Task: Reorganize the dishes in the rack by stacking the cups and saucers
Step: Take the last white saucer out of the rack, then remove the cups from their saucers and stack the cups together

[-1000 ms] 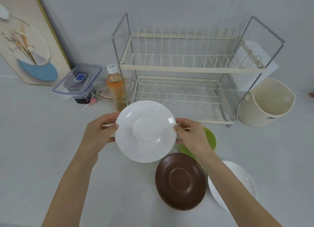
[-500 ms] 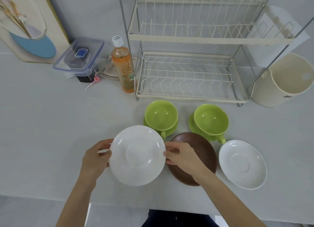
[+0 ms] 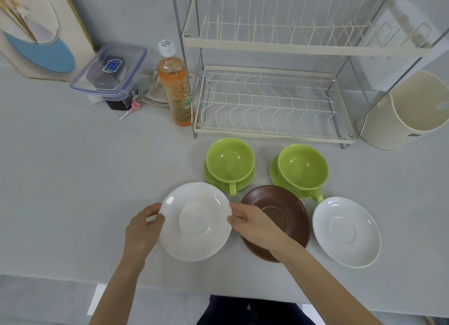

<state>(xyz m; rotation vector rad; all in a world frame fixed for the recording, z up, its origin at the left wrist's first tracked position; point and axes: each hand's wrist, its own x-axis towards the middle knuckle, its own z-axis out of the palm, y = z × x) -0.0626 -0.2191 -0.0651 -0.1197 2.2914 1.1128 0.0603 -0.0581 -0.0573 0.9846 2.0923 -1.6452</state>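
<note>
White saucer [image 3: 195, 221] pinched at opposite rims by left hand [image 3: 143, 228] and right hand [image 3: 255, 227], low over the worktop [image 3: 73, 178] beside the brown saucer [image 3: 291, 210]. Risk: rim clipping that neighbour, or slipping from 2 fingertip grips.

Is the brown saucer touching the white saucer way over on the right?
Apart. The head view shows a strip of bare counter between the brown saucer and the right white saucer.

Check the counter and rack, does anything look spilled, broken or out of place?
Nothing spilled or broken. The only oddity: the dish rack holds nothing, while the green cups on saucers, the brown saucer and both white saucers are on the counter.
</note>
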